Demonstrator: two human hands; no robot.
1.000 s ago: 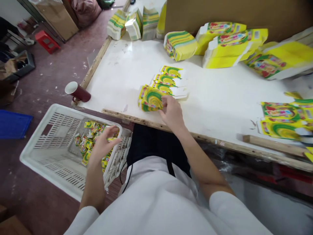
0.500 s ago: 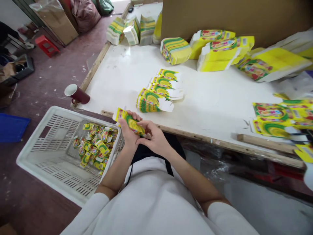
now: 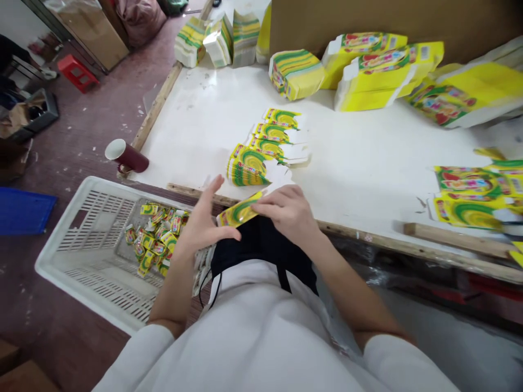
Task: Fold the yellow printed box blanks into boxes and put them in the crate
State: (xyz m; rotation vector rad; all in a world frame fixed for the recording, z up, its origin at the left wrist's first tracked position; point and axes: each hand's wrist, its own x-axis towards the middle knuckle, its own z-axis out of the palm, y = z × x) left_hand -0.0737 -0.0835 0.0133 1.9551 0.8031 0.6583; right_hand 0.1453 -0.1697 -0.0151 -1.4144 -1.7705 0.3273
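A small yellow and green printed carton (image 3: pixel 240 211) is held tilted in front of my waist, at the table's front edge. My right hand (image 3: pixel 288 212) pinches its right end between thumb and fingers. To the left, my left hand (image 3: pixel 206 220) is open, thumb and fingers spread apart around the carton's left end; whether it touches the carton I cannot tell. Just beyond my hands, a fanned stack of flat cartons (image 3: pixel 249 165) lies on the white table (image 3: pixel 347 163), with more overlapping flat cartons (image 3: pixel 273 132) behind it.
At my left stands a white plastic crate (image 3: pixel 87 234) with many small cartons (image 3: pixel 157 237) inside. A maroon mug (image 3: pixel 133 158) lies near the table corner. Carton bundles (image 3: pixel 296 76) line the back. More flat cartons (image 3: pixel 466 188) and a wooden strip (image 3: pixel 453 239) are at right.
Both hands were together on the carton. My left hand has let go and spread open, while my right hand has turned the carton and moved it right.
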